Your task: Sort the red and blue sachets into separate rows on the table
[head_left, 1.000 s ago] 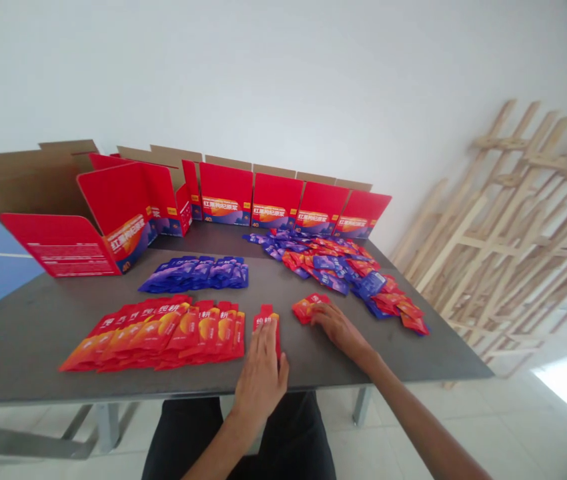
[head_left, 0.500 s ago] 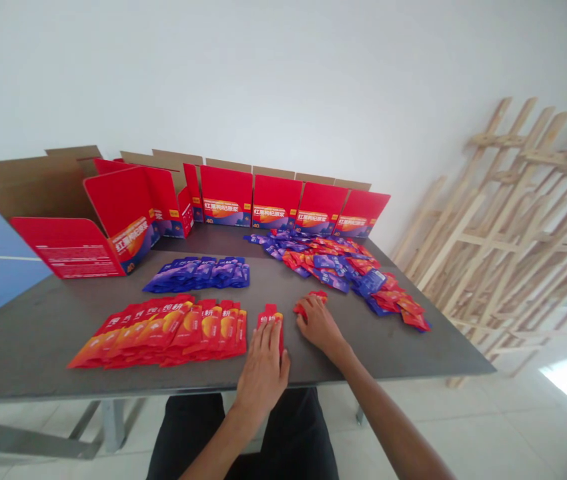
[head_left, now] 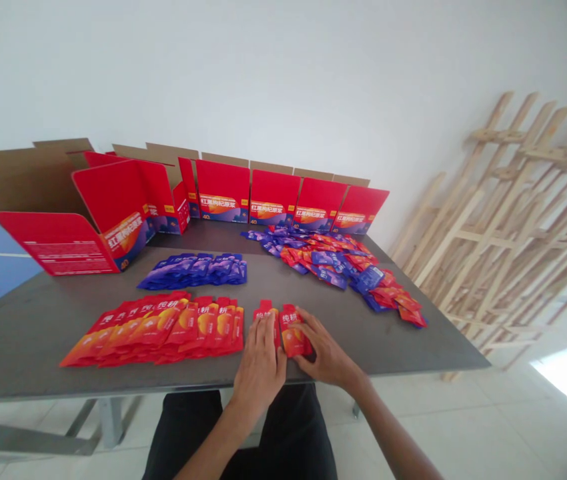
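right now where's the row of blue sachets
In the head view the row of blue sachets lies left of centre on the grey table, just beyond the row of red sachets and in front of the open red cartons.

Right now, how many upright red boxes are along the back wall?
4 facing forward in a row: first box, second box, third box, fourth box. More open boxes cluster at the left, overlapping; some may be hidden there.

Head view, down (near) onto table (head_left: 33, 347)
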`<state>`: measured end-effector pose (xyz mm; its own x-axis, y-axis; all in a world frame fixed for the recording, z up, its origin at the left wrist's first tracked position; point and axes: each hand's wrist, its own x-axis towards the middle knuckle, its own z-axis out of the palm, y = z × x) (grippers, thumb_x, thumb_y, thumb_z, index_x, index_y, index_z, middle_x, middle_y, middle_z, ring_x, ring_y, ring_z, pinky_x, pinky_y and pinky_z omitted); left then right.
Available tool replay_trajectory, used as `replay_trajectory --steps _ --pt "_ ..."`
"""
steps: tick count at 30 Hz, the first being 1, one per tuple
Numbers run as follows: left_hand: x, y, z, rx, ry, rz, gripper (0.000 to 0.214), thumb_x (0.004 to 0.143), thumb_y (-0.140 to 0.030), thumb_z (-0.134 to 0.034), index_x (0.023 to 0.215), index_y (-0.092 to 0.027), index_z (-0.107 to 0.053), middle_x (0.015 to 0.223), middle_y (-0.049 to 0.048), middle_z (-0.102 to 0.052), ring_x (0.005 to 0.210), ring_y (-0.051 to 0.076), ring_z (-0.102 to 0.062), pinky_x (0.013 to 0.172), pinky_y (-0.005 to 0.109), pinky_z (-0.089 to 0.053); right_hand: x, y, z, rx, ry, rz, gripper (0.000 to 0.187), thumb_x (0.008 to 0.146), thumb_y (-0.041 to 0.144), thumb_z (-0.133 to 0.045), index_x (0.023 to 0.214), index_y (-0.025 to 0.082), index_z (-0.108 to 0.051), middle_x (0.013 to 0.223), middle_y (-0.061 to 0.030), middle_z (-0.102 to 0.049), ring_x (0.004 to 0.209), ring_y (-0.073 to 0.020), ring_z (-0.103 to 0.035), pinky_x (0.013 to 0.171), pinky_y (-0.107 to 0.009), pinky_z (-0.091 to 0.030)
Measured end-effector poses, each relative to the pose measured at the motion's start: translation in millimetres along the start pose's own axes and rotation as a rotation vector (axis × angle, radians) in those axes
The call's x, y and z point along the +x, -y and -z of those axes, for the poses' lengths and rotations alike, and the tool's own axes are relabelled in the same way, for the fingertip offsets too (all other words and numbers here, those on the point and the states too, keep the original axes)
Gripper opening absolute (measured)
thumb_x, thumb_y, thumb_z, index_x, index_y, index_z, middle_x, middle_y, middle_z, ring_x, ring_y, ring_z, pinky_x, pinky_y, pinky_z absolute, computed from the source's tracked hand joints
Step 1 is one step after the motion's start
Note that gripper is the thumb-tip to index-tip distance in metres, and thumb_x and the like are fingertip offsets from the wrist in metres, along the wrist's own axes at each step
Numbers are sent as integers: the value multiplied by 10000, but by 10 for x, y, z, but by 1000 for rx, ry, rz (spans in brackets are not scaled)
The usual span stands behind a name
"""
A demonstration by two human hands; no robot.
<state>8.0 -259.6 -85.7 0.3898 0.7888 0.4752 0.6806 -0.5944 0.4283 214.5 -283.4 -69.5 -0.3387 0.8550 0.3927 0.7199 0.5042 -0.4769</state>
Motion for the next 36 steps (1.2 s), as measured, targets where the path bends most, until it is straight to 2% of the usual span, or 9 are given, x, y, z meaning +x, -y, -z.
replay_trajectory --steps 5,9,12,18,24,26,29,32,36 --pt "3 0 14 -5 31 18 741 950 -129 -436 1651 -141 -197 1629 189 -424 1542 353 -355 1217 606 -390 -35 48 -159 -12 -48 -74 608 924 257 -646 1513 232 -498 1640 -151 -431 1557 -277 -361 1265 -562 -344" --pt "7 -17 43 -1 48 33 722 930 -120 -452 1627 -128 -264 1610 192 -443 1530 348 -372 1228 596 -376 -4 123 -134 -34 -49 -78 599 874 206 -644 1464 226 -548 1602 -147 -481 1526 -281 -411 1261 -556 -348" --pt "0 -16 45 38 63 21 657 948 -140 -450 1593 -109 -326 1602 209 -444 1520 373 -380 1224 606 -373 28 188 -87 -103 -32 -135 595 829 167 -624 1418 229 -580 1569 -133 -517 1486 -284 -458 1270 -584 -315" --pt "-7 -11 27 73 29 -7 623 1047 -327 -454 1617 -144 -283 1582 203 -477 1502 376 -410 1190 599 -416 44 227 -105 -128 -45 -151 545 872 198 -604 1416 220 -577 1572 -144 -498 1500 -293 -425 1253 -574 -352" --pt "5 -22 21 129 37 12 492 1028 -314 -474 1485 -131 -491 1528 202 -515 1461 377 -450 1186 589 -418 43 237 -114 -131 -39 -160 553 854 178 -598 1406 203 -577 1569 -143 -497 1495 -296 -422 1263 -564 -335" --pt "6 -22 19 124 23 20 499 1022 -272 -457 1502 -135 -467 1525 197 -503 1454 375 -453 1177 585 -431 54 267 -110 -135 -51 -190 560 816 155 -604 1374 208 -591 1541 -141 -524 1464 -299 -453 1255 -569 -342" --pt "16 -33 27 85 5 38 591 1026 -245 -436 1597 -145 -320 1530 208 -476 1461 371 -443 1147 582 -460 88 331 -110 -155 -63 -231 559 785 132 -604 1341 194 -605 1502 -158 -549 1418 -314 -488 1232 -570 -371" --pt "27 -51 40 51 -8 41 627 1047 -255 -414 1638 -175 -220 1542 206 -465 1470 361 -436 1147 585 -458 134 382 -122 -140 -41 -196 532 796 120 -594 1323 192 -617 1491 -161 -555 1440 -311 -468 1237 -549 -372" --pt "11 -52 36 100 -9 25 582 1044 -231 -396 1609 -147 -290 1499 216 -506 1431 369 -487 1155 599 -447 179 394 -161 -92 -11 -155 582 861 150 -561 1441 193 -548 1534 -149 -530 1508 -282 -406 1274 -551 -318"
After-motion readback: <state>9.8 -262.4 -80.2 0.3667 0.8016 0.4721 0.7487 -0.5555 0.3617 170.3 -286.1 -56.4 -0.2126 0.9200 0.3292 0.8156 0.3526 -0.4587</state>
